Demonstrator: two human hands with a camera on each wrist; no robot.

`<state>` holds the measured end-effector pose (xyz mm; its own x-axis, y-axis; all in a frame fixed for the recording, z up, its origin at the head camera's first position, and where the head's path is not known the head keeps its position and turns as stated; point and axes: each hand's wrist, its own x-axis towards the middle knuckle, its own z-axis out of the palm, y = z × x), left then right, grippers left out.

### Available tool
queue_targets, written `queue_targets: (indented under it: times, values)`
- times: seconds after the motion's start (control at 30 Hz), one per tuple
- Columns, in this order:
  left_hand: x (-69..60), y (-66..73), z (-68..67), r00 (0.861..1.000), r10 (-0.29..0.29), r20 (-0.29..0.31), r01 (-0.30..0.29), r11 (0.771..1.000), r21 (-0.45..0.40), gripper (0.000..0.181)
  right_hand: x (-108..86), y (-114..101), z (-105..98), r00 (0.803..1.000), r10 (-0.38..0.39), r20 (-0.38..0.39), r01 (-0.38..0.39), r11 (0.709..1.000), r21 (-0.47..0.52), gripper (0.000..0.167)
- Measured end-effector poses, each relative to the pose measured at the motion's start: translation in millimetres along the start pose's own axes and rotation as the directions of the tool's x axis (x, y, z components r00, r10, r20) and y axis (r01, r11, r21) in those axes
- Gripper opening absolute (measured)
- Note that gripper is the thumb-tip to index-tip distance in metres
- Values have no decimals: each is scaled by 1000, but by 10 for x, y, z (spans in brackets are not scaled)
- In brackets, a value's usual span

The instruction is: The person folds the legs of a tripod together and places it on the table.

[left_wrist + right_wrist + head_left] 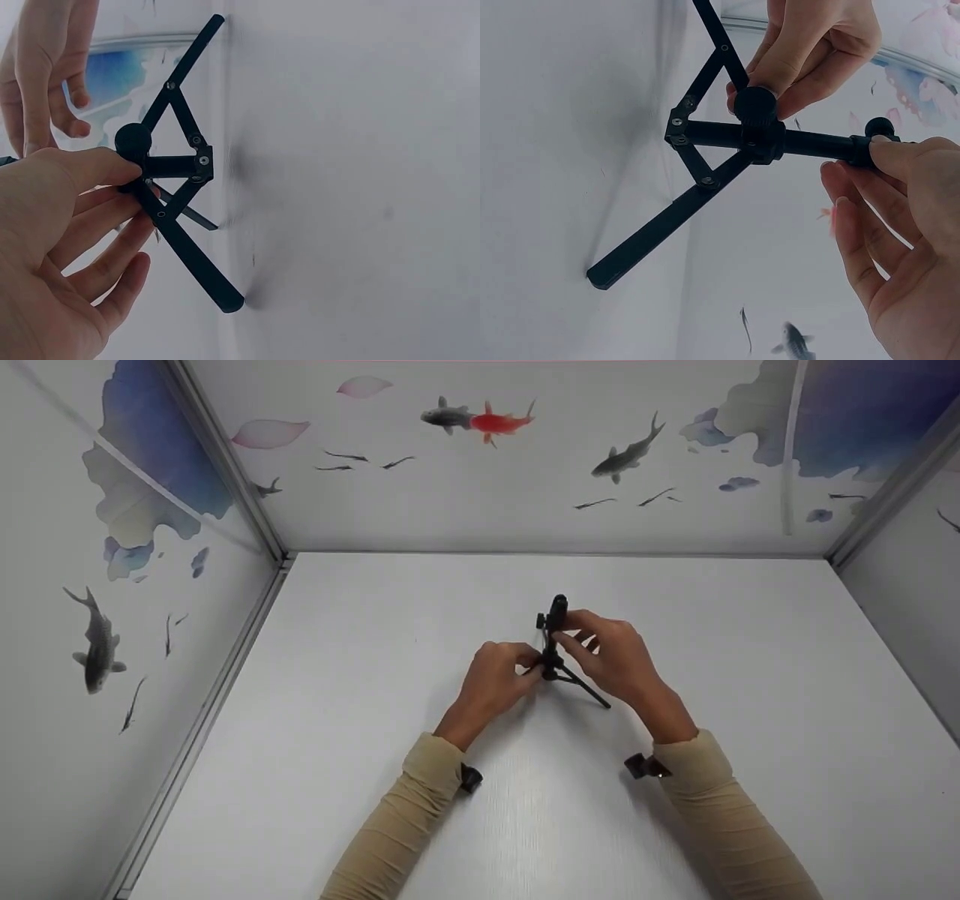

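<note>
A small black tripod (552, 660) stands on the white table with its legs spread. The left hand (493, 679) pinches it at the hub above the legs; in the left wrist view the thumb of that hand (75, 225) lies against the part beside a round knob (133, 140). Higher up, the right hand (616, 656) holds the upper column, thumb and fingers on the collar (861, 151) near a smaller knob (879, 127). Braces join the spread legs (667, 217) to the lower end of the central tube (714, 134).
The white tabletop (360, 660) is bounded by a back panel (525, 525) and side panels printed with fish and blue patches. A metal frame edge (225, 667) runs along the left side. Dark wrist cameras hang under both sleeves (435, 765).
</note>
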<state>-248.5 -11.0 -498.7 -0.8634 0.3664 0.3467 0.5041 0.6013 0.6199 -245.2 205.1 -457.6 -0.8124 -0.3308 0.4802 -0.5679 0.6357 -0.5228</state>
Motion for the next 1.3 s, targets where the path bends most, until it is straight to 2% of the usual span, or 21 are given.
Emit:
queue_targets:
  times: [0.27, 0.6, 1.3]
  values:
    - [-12, -5, 1, 1000, 1, -12, -1, 1000, -14, 12, -2, -3, 6, 1000, 4, 1, -4, 1000, -2, 25]
    - [-3, -12, 8, 1000, 9, -25, -10, 1000, -18, 12, -9, 13, 3, 999, -33, -18, 33, 999, 0, 24]
    - [10, 1, 2, 998, 35, -56, -36, 999, -24, 13, 0, 24, 0, 999, -24, -21, 24, 1000, -6, 25]
